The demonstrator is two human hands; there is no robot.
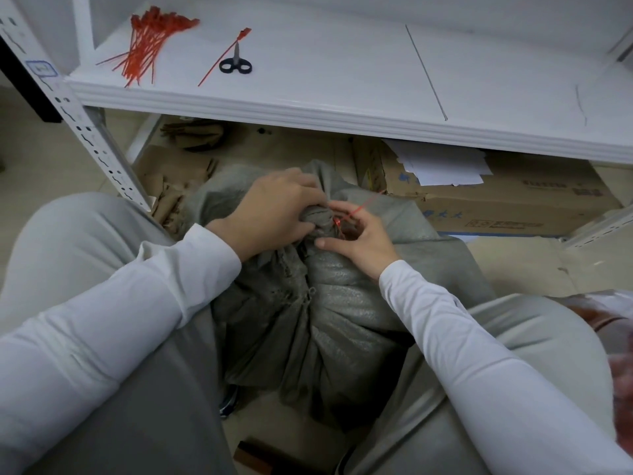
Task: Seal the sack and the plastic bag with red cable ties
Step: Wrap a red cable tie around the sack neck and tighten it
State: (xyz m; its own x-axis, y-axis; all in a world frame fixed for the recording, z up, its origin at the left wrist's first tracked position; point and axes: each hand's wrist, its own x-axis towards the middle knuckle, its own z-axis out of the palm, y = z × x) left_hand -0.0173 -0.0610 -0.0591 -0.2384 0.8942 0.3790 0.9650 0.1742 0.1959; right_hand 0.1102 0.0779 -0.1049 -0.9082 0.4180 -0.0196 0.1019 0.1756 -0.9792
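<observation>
A grey woven sack (335,323) stands on the floor between my knees, its mouth gathered into a bunched neck. My left hand (274,210) grips that neck from the left. A red cable tie (356,210) is wrapped round the neck, its thin tail pointing up and to the right. My right hand (359,240) is at the tie from the right, its fingers curled round it and its thumb pressed against the sack. A bundle of red cable ties (147,46) lies on the white shelf (342,108) at the back left. One loose red tie (224,56) lies beside it.
Black-handled scissors (235,63) lie on the shelf over the loose tie. Under the shelf are a cardboard box (513,204) with white papers (442,166) on it and flattened cardboard at the left. A perforated metal upright (85,132) slants at the left. A reddish plastic thing (616,337) shows at the right edge.
</observation>
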